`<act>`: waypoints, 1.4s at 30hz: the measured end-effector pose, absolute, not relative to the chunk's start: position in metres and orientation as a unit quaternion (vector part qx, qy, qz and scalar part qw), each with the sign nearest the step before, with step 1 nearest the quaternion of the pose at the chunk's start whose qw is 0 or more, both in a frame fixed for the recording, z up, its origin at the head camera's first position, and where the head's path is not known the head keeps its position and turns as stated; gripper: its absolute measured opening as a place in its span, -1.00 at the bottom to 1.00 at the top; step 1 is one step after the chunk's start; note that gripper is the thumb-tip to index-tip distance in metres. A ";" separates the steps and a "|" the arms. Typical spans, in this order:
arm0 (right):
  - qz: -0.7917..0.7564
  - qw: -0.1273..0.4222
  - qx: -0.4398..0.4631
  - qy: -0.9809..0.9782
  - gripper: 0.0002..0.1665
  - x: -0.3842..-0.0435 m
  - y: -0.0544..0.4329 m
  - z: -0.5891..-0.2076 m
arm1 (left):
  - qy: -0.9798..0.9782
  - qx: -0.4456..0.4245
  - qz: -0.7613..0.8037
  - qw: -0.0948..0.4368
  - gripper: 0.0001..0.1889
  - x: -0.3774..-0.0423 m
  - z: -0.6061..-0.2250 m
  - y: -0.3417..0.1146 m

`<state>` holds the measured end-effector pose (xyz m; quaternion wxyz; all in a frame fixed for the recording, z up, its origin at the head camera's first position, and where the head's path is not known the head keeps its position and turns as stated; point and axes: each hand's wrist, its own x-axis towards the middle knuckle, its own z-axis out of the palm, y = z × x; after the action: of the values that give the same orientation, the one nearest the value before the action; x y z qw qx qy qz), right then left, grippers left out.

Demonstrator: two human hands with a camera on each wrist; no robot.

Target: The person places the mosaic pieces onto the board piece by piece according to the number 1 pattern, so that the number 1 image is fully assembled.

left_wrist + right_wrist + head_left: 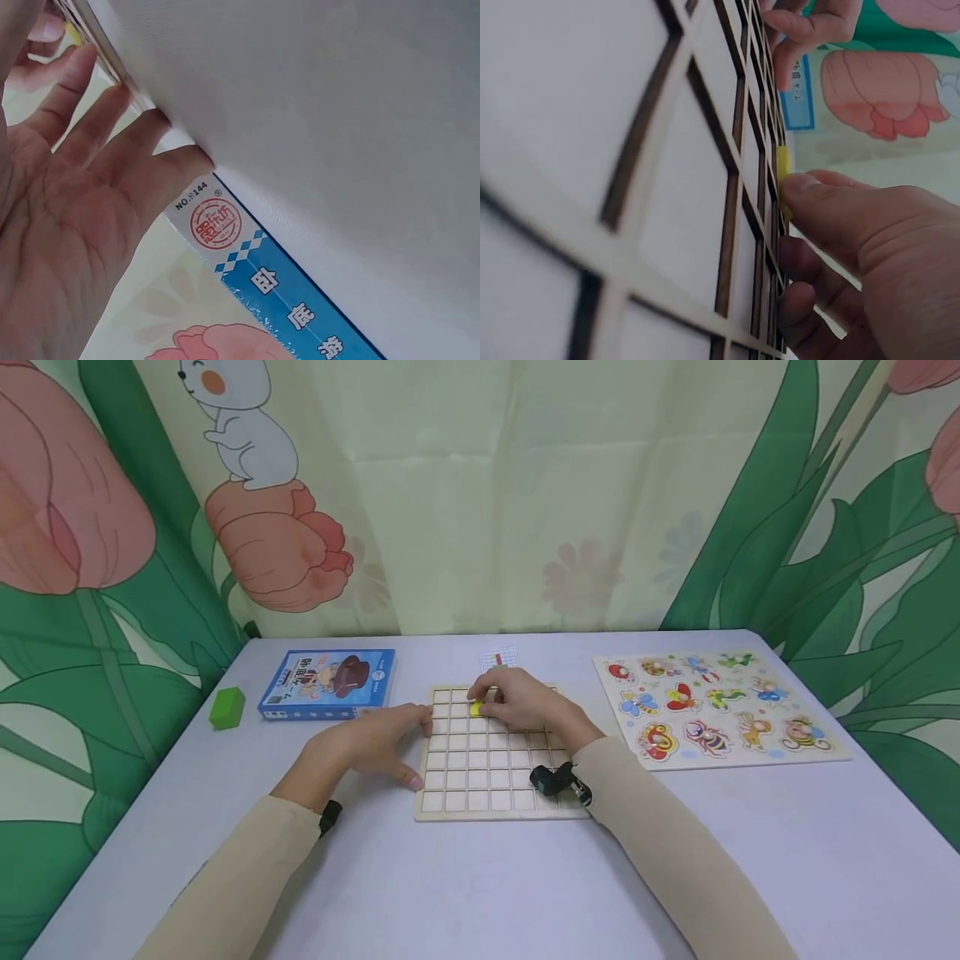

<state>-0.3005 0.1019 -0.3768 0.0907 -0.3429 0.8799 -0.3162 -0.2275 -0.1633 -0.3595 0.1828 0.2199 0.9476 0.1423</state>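
A square wooden grid board [456, 760] with white cells lies flat in the middle of the table. My right hand [517, 697] is over its far part. Thumb and forefinger pinch a small yellow piece [476, 710] there, and in the right wrist view the yellow piece [783, 161] sits against the grid. How deep it lies in a cell I cannot tell. My left hand [378, 743] touches the board's left edge with spread, mostly straight fingers, thumb near the front corner.
Left of the board lie a blue box [326, 683] and, farther left, a green block [227, 708]. A small gridded card [501, 656] is behind the board, partly hidden by my right hand. To the right is a board with animal and insect pictures [720, 706].
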 end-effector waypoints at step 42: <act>-0.245 0.102 -0.394 0.880 -0.58 -0.285 0.129 -0.352 | 0.947 0.215 0.156 0.181 -0.25 -0.226 -0.359 -0.163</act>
<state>-0.2847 0.1295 -0.3523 0.1024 -0.3944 0.8796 -0.2454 -0.2259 -0.1635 -0.3591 0.1808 0.2153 0.9469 0.1557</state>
